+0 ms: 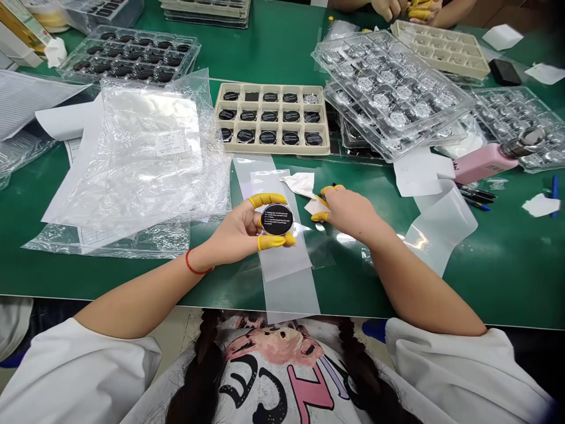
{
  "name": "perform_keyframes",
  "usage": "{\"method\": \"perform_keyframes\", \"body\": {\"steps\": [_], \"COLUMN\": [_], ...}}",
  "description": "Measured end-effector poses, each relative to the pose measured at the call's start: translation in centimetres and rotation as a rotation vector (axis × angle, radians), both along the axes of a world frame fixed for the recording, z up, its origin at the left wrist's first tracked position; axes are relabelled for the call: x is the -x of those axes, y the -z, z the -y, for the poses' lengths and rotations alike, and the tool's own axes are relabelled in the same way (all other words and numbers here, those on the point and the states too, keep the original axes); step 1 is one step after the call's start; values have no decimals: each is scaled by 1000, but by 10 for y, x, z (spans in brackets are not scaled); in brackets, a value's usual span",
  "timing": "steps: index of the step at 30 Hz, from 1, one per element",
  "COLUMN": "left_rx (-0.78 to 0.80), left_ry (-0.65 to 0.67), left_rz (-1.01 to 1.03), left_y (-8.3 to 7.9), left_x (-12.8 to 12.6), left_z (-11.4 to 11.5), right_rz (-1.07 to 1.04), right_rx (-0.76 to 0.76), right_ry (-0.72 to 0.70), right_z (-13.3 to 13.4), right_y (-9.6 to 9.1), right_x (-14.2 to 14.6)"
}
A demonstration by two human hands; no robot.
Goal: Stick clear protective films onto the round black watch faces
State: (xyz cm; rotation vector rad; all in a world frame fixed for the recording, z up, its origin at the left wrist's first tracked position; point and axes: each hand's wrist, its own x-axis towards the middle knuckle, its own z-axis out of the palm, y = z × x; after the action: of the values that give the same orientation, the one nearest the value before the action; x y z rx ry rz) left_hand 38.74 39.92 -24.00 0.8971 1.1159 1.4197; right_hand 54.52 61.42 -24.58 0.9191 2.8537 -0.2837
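Round black disc [276, 219], flat with small white print on its face, sits just above the near edge of the green table [507, 265], held up in the left hand [236, 229]. That hand is closed on the disc's rim, with a forefinger over the top and the thumb and another finger underneath, all wearing yellow rubber fingertip covers. A thin red band circles the wrist.

Just to the right, the right hand [348, 212] lies palm down. Its yellow-tipped thumb and forefinger are drawn nearly together, pinching a white scrap [314, 206] that lies on the table.

Under both hands runs a long strip of clear glossy film [286, 277]. A crumpled white wipe [301, 184] rests just beyond the scrap.

Farther back is a beige compartment tray [272, 147] with rows of similar black discs. To its left lies a pile of crinkled clear plastic bags [145, 153], and to its right are stacked clear blister trays [388, 88]. At the far edge, another person's hands [397, 7] also wear yellow fingertip covers.
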Motion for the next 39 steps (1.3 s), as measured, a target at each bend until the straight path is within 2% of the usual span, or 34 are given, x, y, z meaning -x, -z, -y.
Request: {"method": "perform_keyframes", "body": {"steps": [2,3,7,9,12,15,18,22,26,30,32,35,39], "left_rx": [-11,-5,69,84,70,13,-10,12,30,74,67,81,116], "left_ry": [58,46,-102,-101,-73,-66,-63,-22,19,-15,-38,-89,-158], "left_rz": [67,66,-50,-107,-176,-235,-286,-273,-266,-230,-187,-185,-192], "left_y": [-4,-5,1,6,11,15,18,19,18,16,15,10,7], "left_x": [3,4,-1,-5,-7,-7,-7,-9,-10,-9,-8,-5,-1], "left_z": [0,0,-4,-5,-4,-3,-3,-2,-3,-4,-6,-9,-10], "right_rz": [-51,-96,-348,-537,-745,-780,-774,-760,-796,-940,-965,-876,-886], "right_rx": [35,55,89,157,298,312,215,116,126,74,-6,-217,-405], "right_ry": [-14,-23,10,-3,-121,-292,-387,-311,-307,-463,-563,-677,-721], "right_z": [-3,-4,0,14,46,71,78,71,58,53,54,58,66], "right_y": [6,6,-8,-22,-39,-37,-23,-8,-6,-7,-8,-8,-7], "right_x": [2,2,-2,-6,-9,-8,-3,3,7,7,7,6,4]}}
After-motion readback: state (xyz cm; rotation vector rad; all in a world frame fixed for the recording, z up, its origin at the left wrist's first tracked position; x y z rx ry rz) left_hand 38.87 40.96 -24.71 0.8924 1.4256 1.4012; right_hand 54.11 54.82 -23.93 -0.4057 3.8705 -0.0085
